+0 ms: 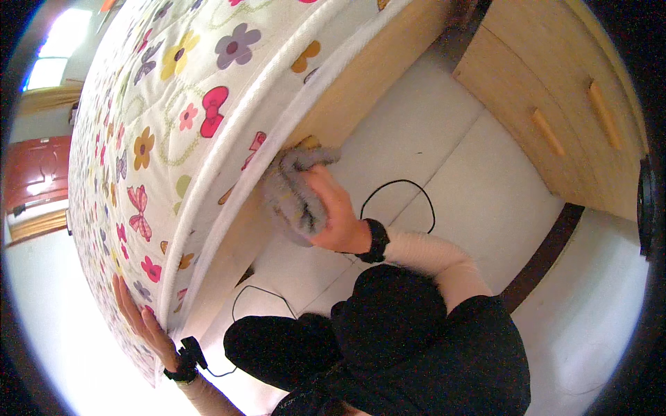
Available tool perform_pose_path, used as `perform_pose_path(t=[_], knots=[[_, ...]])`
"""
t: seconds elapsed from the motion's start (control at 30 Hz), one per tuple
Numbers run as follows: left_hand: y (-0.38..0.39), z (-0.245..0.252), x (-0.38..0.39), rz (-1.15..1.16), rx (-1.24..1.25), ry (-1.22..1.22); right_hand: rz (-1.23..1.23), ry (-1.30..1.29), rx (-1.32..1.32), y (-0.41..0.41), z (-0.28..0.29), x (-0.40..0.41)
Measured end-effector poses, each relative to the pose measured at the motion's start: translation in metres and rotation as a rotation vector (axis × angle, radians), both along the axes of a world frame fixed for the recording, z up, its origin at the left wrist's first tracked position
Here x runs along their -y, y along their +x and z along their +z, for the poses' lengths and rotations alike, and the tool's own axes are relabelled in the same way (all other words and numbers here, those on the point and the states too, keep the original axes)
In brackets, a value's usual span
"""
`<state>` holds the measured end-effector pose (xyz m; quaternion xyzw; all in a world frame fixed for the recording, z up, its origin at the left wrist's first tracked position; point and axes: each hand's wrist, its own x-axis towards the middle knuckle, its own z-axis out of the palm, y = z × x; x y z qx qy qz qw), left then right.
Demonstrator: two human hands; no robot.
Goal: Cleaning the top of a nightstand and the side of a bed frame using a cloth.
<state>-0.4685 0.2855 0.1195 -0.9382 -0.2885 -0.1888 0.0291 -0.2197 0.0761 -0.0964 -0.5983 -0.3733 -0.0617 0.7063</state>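
Observation:
Bunched in my right hand [335,213] is a grey cloth [294,190], pressed against the pale wooden side board of a bed [359,78], just under the mattress edge. My left hand [143,322] rests on the side of the mattress cover [171,114], which is white with flowers, bows and butterflies. Its fingers are extended and it holds nothing that I can see. Both wrists wear black bands, and a small black device with a cable sits at the left one. Part of the cloth is hidden behind my right fingers.
A light wooden cabinet [520,78] with bar handles stands at the upper right. Black cable [398,181] loops over the pale tiled floor [468,171]. A dark strip [546,255] crosses the floor at the right. My black-clothed knees are below the bed side. A red door [36,169] shows far left.

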Motion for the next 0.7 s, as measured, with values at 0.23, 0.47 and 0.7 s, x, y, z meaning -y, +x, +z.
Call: perform_pose_path(t=[0.23,0.47,0.7], knots=[[-0.005,0.003,-0.004,-0.024,-0.007,0.024,-0.150,0.040,0.026,0.002,0.023,-0.001],[0.007,0.002,0.003,-0.043,0.042,0.001,0.416,-0.047,0.059,-0.048,0.011,-0.015],[0.002,0.002,0.003,-0.037,0.029,0.023,0.850,-0.206,0.186,-0.092,0.012,-0.058]])
